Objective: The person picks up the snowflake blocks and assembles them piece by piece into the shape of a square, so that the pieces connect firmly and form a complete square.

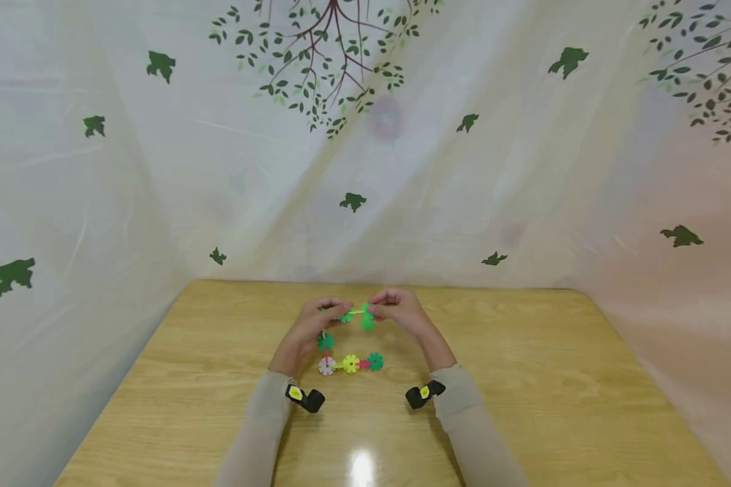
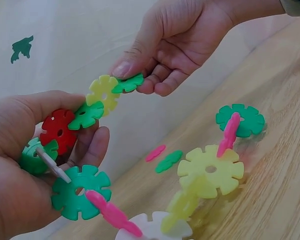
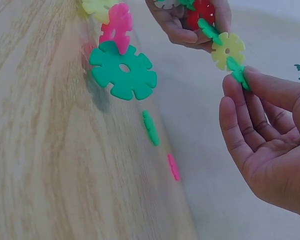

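Observation:
A chain of notched plastic snowflake discs curves between my hands and round to the front. My left hand (image 1: 307,325) grips the chain around a red disc (image 2: 58,131) and a bright green disc (image 2: 86,115). With thumb and fingers, my right hand (image 1: 404,312) pinches the green end disc (image 3: 237,73), which is slotted into a yellow disc (image 3: 228,51). Below my left hand the chain carries on through a teal disc (image 2: 81,192), a pink one (image 2: 113,214) and a white one (image 1: 326,366). It turns right to a yellow disc (image 1: 350,364) and a teal end disc (image 1: 375,362).
Beyond the chain, a loose green disc (image 3: 150,128) and a loose pink disc (image 3: 173,166) lie near the far edge of the wooden table (image 1: 524,379). Behind the table hangs a pale curtain (image 1: 414,203) with printed leaves.

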### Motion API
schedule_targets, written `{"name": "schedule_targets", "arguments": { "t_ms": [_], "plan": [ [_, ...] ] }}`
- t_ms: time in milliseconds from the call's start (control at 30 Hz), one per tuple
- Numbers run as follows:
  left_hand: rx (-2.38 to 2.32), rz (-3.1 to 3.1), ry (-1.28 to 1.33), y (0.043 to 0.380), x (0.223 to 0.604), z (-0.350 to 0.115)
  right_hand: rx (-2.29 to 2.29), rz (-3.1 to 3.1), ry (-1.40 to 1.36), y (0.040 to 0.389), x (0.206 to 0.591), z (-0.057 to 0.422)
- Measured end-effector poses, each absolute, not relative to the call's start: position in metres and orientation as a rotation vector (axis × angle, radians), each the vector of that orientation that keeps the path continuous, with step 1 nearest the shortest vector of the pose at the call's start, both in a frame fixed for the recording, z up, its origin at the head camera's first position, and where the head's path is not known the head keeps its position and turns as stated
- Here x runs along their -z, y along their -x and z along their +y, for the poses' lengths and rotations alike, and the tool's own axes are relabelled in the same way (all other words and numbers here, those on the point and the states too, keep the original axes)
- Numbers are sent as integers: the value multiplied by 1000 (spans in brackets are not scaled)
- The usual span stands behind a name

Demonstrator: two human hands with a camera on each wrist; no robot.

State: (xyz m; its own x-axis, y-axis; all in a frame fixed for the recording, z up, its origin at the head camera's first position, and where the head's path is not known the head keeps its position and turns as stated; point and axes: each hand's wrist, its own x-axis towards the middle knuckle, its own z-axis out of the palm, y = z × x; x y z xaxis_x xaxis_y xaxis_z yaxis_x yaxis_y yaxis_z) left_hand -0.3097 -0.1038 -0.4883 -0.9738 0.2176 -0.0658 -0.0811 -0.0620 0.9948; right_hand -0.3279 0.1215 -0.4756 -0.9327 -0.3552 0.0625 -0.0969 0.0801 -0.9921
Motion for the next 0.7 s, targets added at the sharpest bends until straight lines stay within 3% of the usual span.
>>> {"name": "schedule_targets", "arguments": {
  "t_ms": [700],
  "plan": [
    [-2033,2024,-202,314,490,-105,1925,2207,439,329,470,121]
  ]
}}
